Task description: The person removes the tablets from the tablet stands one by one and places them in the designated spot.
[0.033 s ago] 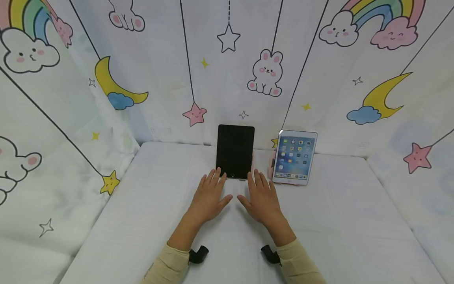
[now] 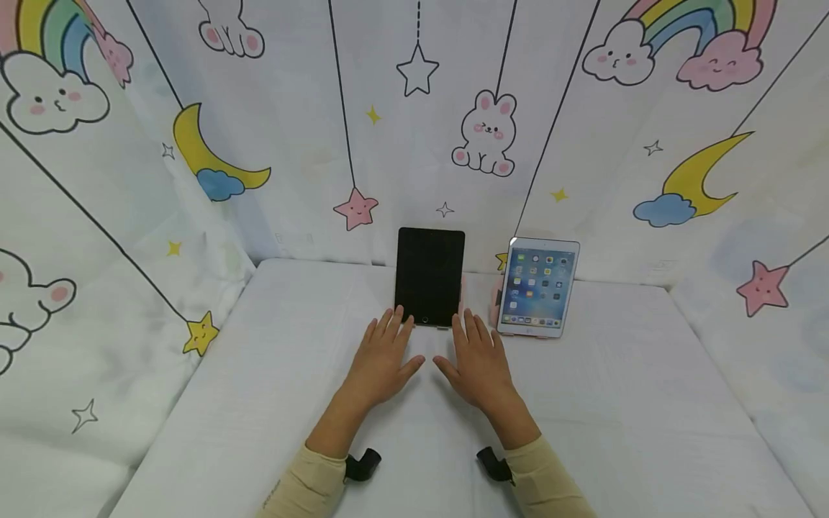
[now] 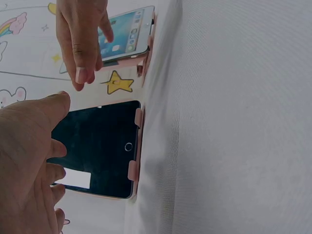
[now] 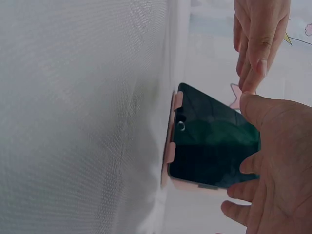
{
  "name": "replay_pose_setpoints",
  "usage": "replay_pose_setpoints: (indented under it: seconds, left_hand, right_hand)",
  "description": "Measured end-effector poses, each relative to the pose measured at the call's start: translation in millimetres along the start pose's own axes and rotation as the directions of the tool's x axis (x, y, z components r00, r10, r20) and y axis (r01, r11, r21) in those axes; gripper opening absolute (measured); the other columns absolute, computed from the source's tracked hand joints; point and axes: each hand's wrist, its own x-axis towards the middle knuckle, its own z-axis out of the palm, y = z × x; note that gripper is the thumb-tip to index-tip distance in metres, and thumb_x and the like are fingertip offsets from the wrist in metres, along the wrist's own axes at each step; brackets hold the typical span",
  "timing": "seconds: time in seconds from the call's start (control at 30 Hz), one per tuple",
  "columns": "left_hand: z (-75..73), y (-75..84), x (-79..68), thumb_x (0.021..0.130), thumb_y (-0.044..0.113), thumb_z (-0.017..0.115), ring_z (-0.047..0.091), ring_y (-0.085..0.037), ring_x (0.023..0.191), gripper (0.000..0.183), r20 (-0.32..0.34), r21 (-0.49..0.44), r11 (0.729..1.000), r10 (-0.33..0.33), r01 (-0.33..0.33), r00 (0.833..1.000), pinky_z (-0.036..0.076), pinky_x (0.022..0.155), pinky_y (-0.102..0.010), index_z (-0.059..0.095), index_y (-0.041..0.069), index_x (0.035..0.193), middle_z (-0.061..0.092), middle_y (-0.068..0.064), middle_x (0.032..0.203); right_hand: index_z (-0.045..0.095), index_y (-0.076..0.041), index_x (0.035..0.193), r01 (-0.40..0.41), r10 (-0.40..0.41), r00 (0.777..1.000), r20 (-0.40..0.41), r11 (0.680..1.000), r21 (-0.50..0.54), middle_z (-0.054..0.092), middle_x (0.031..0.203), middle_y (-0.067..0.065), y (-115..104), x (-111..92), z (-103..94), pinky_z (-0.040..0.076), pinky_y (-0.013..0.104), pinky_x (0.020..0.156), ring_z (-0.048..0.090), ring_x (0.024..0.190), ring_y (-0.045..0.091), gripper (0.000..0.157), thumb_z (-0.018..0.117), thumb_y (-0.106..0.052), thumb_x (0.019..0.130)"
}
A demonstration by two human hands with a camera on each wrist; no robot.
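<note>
Both of my hands, the left [image 2: 382,363] and the right [image 2: 481,367], are held in front of a black tablet [image 2: 430,273], palms down with fingers extended. Neither holds anything. The tablet's screen is dark, and it leans upright on a pink stand [image 3: 132,170] whose two lips catch its lower edge. In the head view my fingertips overlap the tablet's lower corners, while both wrist views show space between fingers and screen. Right of it, a white tablet [image 2: 540,284] with a lit screen of app icons leans on another pink stand, nearest my right hand.
A white cloth covers the table [image 2: 615,403]. Behind and at the sides hangs a white curtain [image 2: 291,129] printed with rainbows, moons, stars and rabbits. Black curved pieces [image 2: 364,465] are attached at both wrists, by the beige sleeves [image 2: 304,485].
</note>
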Motion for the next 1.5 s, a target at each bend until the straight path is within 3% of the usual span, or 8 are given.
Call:
replay_pose_setpoints:
  seconds: [0.33, 0.6, 0.73, 0.83, 0.97, 1.3, 1.37, 1.5]
  left_hand:
    - [-1.1, 1.2, -0.9, 0.097, 0.055, 0.048, 0.009, -0.028, 0.153, 0.077, -0.007, -0.019, 1.0, -0.004, 0.004, 1.0, 0.015, 0.123, -0.052, 0.023, 0.013, 0.156, 0.012, -0.01, 0.165]
    - [-5.0, -0.2, 0.7, 0.098, 0.048, 0.052, 0.01, -0.028, 0.153, 0.075, -0.058, -0.153, 0.988, -0.006, -0.003, 0.998, 0.016, 0.123, -0.051, 0.023, 0.011, 0.156, 0.014, -0.009, 0.165]
    - [-5.8, -0.9, 2.8, 0.098, 0.046, 0.054, 0.014, -0.028, 0.153, 0.075, -0.09, -0.263, 0.965, -0.023, -0.002, 0.996, 0.019, 0.123, -0.05, 0.022, 0.011, 0.156, 0.017, -0.008, 0.164]
    - [-6.6, -2.0, 6.3, 0.097, 0.041, 0.057, 0.018, -0.027, 0.152, 0.076, -0.113, -0.415, 0.91, -0.062, 0.009, 0.992, 0.024, 0.121, -0.05, 0.02, 0.012, 0.156, 0.02, -0.007, 0.164]
    - [-5.7, -7.2, 16.4, 0.095, 0.038, 0.06, 0.023, -0.023, 0.15, 0.078, -0.125, -0.589, 0.807, -0.136, 0.037, 0.983, 0.029, 0.119, -0.049, 0.018, 0.016, 0.157, 0.023, -0.004, 0.162]
    - [4.1, -32.7, 51.2, 0.092, 0.029, 0.067, 0.035, -0.018, 0.142, 0.075, -0.153, -0.818, 0.575, -0.274, 0.034, 0.949, 0.032, 0.119, -0.04, 0.027, 0.013, 0.154, 0.039, -0.005, 0.15]
    - [4.8, -37.9, 57.4, 0.092, 0.028, 0.068, 0.037, -0.019, 0.141, 0.074, -0.149, -0.855, 0.517, -0.301, 0.03, 0.942, 0.033, 0.118, -0.038, 0.029, 0.012, 0.153, 0.04, -0.006, 0.148]
    - [7.1, -49.4, 66.7, 0.091, 0.021, 0.069, 0.038, -0.026, 0.139, 0.071, -0.155, -0.929, 0.37, -0.339, -0.02, 0.928, 0.035, 0.117, -0.042, 0.033, 0.009, 0.151, 0.042, -0.01, 0.147]
  right_hand:
    - [0.024, -0.008, 0.155, -0.002, 0.002, 1.0, -0.009, 1.0, 0.0, 0.025, 0.161, 0.017, 1.3, -0.1, -0.9, 0.03, 0.061, 0.114, 0.027, 0.148, 0.035, 0.086, 0.052, -0.06, 0.093]
    - [0.028, -0.01, 0.154, -0.018, 0.028, 0.995, -0.1, 0.996, 0.091, 0.035, 0.156, 0.015, -0.2, 3.1, -2.4, 0.035, 0.058, 0.113, 0.035, 0.144, 0.033, 0.081, 0.055, -0.055, 0.093]
    - [0.034, -0.01, 0.152, -0.005, 0.036, 0.984, -0.172, 0.984, 0.176, 0.045, 0.149, 0.015, -2.2, 6.2, -2.1, 0.04, 0.057, 0.109, 0.044, 0.137, 0.033, 0.076, 0.059, -0.05, 0.092]
    - [0.038, -0.009, 0.149, -0.003, 0.058, 0.975, -0.215, 0.969, 0.249, 0.051, 0.143, 0.015, -1.8, 10.2, -0.7, 0.042, 0.055, 0.107, 0.05, 0.131, 0.034, 0.07, 0.06, -0.045, 0.093]
    - [0.043, -0.009, 0.146, -0.01, 0.11, 0.962, -0.249, 0.929, 0.371, 0.055, 0.139, 0.015, 2.1, 19.3, 2.0, 0.043, 0.054, 0.107, 0.053, 0.128, 0.033, 0.062, 0.06, -0.039, 0.094]
    - [0.046, -0.012, 0.143, -0.086, 0.281, 0.938, -0.205, 0.759, 0.645, 0.061, 0.122, 0.009, 13.1, 53.6, 11.4, 0.05, 0.047, 0.099, 0.058, 0.114, 0.026, 0.056, 0.06, -0.036, 0.095]
    - [0.047, -0.012, 0.142, -0.1, 0.315, 0.929, -0.193, 0.718, 0.689, 0.061, 0.119, 0.008, 14.3, 60.8, 13.0, 0.051, 0.045, 0.098, 0.058, 0.111, 0.025, 0.055, 0.062, -0.034, 0.094]
    - [0.049, -0.012, 0.141, -0.125, 0.371, 0.914, -0.162, 0.641, 0.757, 0.061, 0.111, 0.008, 14.3, 73.4, 13.6, 0.054, 0.043, 0.092, 0.059, 0.102, 0.024, 0.053, 0.064, -0.03, 0.093]
